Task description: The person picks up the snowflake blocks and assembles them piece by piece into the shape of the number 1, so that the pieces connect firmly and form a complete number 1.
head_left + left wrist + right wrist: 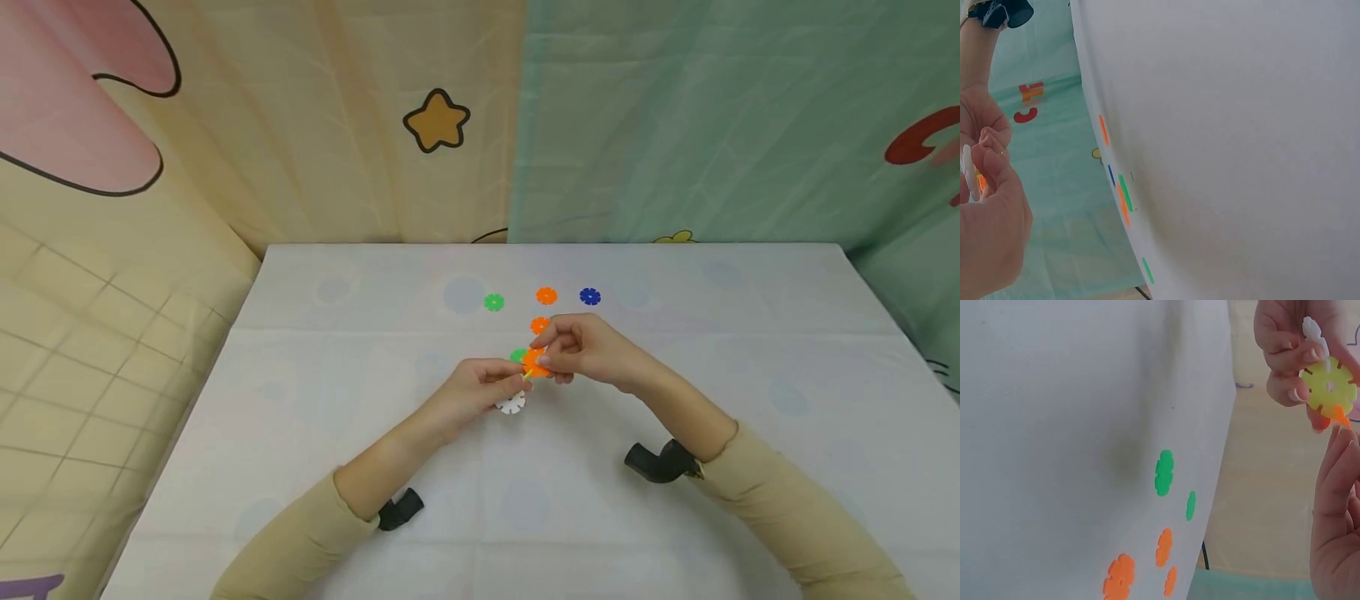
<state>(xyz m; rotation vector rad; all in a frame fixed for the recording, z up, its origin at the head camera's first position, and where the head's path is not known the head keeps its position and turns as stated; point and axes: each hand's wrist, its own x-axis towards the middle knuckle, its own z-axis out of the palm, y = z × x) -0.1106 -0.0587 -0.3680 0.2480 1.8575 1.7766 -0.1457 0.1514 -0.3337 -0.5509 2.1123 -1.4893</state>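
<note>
Above the table, both hands meet over small notched plastic discs. My left hand [476, 392] grips a yellow disc [1329, 390], which is seen edge-on in the head view, with a white disc [512, 403] set at an angle to it. The fingertips and thumb of my right hand [581, 350] pinch an orange disc [534, 363]. In the right wrist view, this orange disc [1339, 416] meets the yellow disc's rim; how deep the notches engage I cannot tell. The left wrist view shows the white disc [969, 172] edge-on beside the left thumb.
Loose discs lie flat beyond the hands: a green disc [493, 302], an orange disc [547, 296], a blue disc [590, 296], another orange disc [539, 325] and a partly covered green disc [517, 356]. A white cloth covers the table [360, 333]; a printed curtain [675, 125] hangs behind.
</note>
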